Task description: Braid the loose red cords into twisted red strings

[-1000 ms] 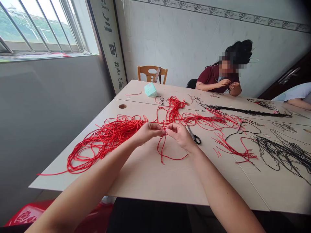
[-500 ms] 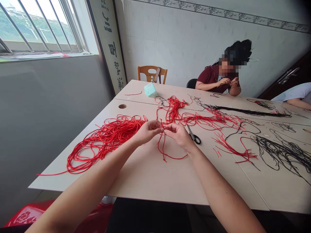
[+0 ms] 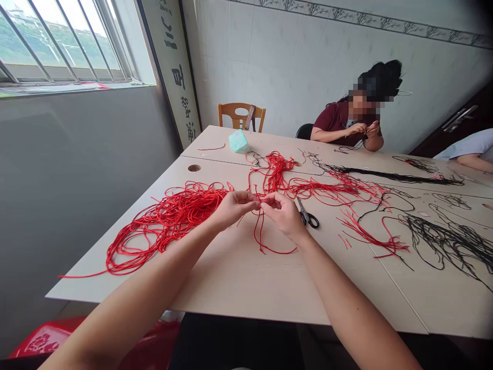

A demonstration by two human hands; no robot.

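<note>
My left hand (image 3: 238, 208) and my right hand (image 3: 282, 213) meet over the table (image 3: 254, 288), thumbs and forefingers pinched on a thin red cord (image 3: 260, 234). Its ends dangle below the fingers, and one curves right along the tabletop. The part between the fingertips is too small and covered to make out. Left of my left hand lies a large loose bundle of red cord (image 3: 173, 218). Beside my right hand rest scissors with black handles (image 3: 309, 218). Beyond both hands is a heap of red cords (image 3: 279, 172).
Further right lie cut red cord pieces (image 3: 372, 234), a tangle of black cord (image 3: 450, 241) and a long black bundle (image 3: 385, 176). A pale green packet (image 3: 239, 141) stands near the far edge. Across the table a co-worker (image 3: 335, 123) handles thin cord; another person's arm (image 3: 473, 159) shows at right.
My hands stay together on the red cord, with fingertips shifted slightly. The hanging cord ends have swung a little, and one loop below my left hand has moved.
</note>
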